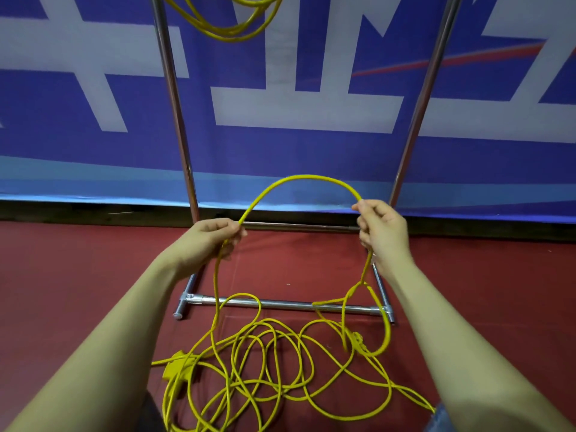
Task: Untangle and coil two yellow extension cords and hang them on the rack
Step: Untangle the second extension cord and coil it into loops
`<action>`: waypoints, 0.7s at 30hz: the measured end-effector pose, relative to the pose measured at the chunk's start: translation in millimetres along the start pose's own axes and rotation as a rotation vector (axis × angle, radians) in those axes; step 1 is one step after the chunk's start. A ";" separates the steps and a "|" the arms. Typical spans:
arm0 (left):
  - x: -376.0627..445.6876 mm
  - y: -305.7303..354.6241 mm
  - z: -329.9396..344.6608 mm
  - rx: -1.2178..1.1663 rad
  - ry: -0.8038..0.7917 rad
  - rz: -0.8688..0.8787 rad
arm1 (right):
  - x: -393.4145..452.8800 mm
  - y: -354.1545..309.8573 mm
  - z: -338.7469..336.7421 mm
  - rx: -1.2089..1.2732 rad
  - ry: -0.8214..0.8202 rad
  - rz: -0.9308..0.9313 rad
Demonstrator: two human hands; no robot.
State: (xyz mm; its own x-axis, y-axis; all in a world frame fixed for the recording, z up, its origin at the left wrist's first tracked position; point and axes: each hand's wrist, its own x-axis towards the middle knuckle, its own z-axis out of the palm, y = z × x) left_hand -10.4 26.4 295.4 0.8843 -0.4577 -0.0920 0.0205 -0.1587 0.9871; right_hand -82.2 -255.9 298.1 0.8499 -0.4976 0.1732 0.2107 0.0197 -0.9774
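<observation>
Holding a raised arch of yellow cord (311,179) between them, the left hand (215,241) and right hand (381,232) each have fingers curled round it, forearms extended forward. The remainder lies in loose tangled loops on the red floor (62,275) before the chrome rack (280,304); a second coil (230,23) hangs at the rack's top

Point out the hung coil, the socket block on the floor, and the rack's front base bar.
hung coil (232,29), head view, bottom curve of the yellow loops at top.
socket block (178,366), head view, middle of the yellow block, lower left.
front base bar (286,304), head view, bare chrome mid-span.
</observation>
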 end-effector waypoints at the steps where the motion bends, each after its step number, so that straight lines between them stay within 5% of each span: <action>1: -0.3 1.0 1.7 -0.003 0.013 0.024 | -1.6 2.1 3.9 -0.004 -0.016 0.022; 10: 2.4 -0.9 -6.0 0.000 0.344 0.036 | -1.3 11.6 -7.7 -0.033 -0.028 0.118; 16: -4.5 15.9 0.1 -0.103 0.030 -0.007 | -7.6 3.8 -4.4 -0.201 -0.217 0.100; 21: -10.9 32.9 28.7 0.052 -0.131 0.064 | -15.3 2.3 8.5 -0.252 -0.413 0.075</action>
State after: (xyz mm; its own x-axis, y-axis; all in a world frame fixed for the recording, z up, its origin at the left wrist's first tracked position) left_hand -32.7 1.0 325.2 0.8146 -0.5780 -0.0487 -0.0610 -0.1688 0.9838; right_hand -90.6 -240.9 294.3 0.9896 -0.1161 0.0852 0.0615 -0.1939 -0.9791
